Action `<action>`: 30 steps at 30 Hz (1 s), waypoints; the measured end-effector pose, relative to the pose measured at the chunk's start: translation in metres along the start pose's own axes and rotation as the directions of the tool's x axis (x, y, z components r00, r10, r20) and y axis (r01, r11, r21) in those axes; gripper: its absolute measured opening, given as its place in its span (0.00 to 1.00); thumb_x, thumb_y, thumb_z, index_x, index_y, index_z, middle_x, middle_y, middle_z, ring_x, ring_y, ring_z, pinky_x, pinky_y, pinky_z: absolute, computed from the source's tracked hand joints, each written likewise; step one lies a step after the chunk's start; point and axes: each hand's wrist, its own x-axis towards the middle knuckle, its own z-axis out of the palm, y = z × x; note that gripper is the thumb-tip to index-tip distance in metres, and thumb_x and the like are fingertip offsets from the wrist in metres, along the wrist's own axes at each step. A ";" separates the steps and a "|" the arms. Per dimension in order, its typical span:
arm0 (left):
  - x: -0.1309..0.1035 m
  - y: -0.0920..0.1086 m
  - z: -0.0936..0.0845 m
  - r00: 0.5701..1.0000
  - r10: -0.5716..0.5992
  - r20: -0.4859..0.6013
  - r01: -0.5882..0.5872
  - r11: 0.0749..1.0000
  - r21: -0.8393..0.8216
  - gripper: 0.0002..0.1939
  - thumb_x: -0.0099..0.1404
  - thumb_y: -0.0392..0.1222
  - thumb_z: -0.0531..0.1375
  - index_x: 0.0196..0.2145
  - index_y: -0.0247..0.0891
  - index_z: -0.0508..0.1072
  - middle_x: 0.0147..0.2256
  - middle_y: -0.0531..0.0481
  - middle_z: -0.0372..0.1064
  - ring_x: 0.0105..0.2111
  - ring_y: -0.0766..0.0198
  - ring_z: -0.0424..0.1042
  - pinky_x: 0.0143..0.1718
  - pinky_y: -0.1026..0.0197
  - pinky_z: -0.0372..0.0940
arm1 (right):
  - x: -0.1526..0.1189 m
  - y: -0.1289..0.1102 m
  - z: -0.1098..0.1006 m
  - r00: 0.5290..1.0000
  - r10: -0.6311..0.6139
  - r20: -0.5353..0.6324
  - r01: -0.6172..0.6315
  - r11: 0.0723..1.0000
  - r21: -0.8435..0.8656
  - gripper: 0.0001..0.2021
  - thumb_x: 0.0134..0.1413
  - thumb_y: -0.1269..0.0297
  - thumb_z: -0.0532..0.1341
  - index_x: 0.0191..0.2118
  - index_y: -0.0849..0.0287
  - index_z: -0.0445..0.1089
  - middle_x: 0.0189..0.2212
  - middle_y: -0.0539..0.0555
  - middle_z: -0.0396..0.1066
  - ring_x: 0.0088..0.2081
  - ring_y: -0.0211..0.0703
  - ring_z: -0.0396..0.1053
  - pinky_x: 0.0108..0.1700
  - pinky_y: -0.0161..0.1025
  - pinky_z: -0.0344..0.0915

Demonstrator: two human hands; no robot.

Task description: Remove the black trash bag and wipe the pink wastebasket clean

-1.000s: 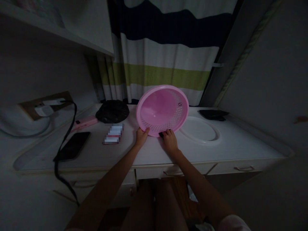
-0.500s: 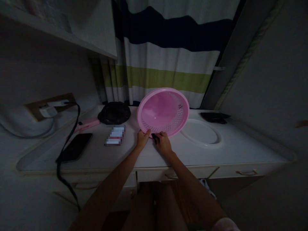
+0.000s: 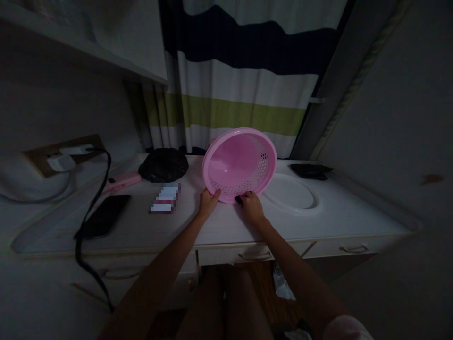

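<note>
A pink plastic basket point(image 3: 233, 163) with a perforated wall is tilted on the desk, its open mouth facing me. My left hand point(image 3: 208, 203) grips the lower left part of its rim, thumb on the inside. My right hand point(image 3: 253, 205) is closed around a small black object point(image 3: 239, 200), held against the bottom of the rim; its kind I cannot make out. Just right of the basket lies a white ring point(image 3: 311, 208), flat on the desk and partly behind the basket.
On the left of the white desk point(image 3: 219, 231) are a black plastic bag point(image 3: 164, 165), a pink device point(image 3: 123, 181), a dark tablet or phone point(image 3: 108, 216) and a blurred-out phone point(image 3: 165, 198). A black cable point(image 3: 94, 203) hangs over the edge. Another black bag point(image 3: 311, 171) lies back right.
My right hand has moved right along the basket's lower rim with the black object. My left hand keeps its grip. The view has shifted slightly.
</note>
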 end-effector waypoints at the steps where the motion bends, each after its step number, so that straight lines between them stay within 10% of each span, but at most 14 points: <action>1: 0.000 0.000 0.000 1.000 0.000 0.000 0.000 1.000 0.015 0.17 0.51 0.44 0.60 0.36 0.29 0.72 0.33 0.41 0.72 0.37 0.56 0.71 0.40 0.56 0.64 | 0.001 -0.006 0.001 1.000 -0.007 0.004 0.007 1.000 0.015 0.14 0.53 0.75 0.50 0.39 0.61 0.71 0.35 0.59 0.66 0.41 0.46 0.58 0.45 0.39 0.54; 8: 0.000 0.003 -0.004 0.999 -0.020 -0.047 0.021 0.999 0.032 0.15 0.51 0.42 0.59 0.34 0.28 0.72 0.32 0.41 0.72 0.34 0.56 0.71 0.38 0.56 0.65 | 0.005 -0.037 0.009 0.998 -0.048 -0.030 0.050 0.997 0.066 0.14 0.54 0.71 0.50 0.43 0.62 0.69 0.36 0.59 0.66 0.40 0.46 0.57 0.45 0.39 0.55; 21: 0.001 0.006 -0.004 1.000 -0.026 0.004 0.026 0.998 -0.049 0.15 0.49 0.41 0.60 0.34 0.29 0.72 0.33 0.42 0.72 0.37 0.56 0.71 0.42 0.55 0.64 | -0.001 0.025 -0.004 0.997 -0.081 -0.009 0.081 0.996 -0.038 0.16 0.52 0.75 0.51 0.45 0.59 0.68 0.42 0.57 0.64 0.45 0.46 0.55 0.48 0.39 0.53; 30: 0.001 0.004 -0.003 1.000 -0.017 0.015 0.018 0.999 -0.046 0.17 0.49 0.43 0.61 0.35 0.30 0.72 0.33 0.43 0.72 0.36 0.57 0.71 0.41 0.57 0.64 | -0.001 0.007 0.010 0.996 -0.070 -0.050 0.074 0.995 0.072 0.16 0.54 0.73 0.51 0.46 0.58 0.69 0.39 0.57 0.66 0.44 0.45 0.55 0.47 0.38 0.54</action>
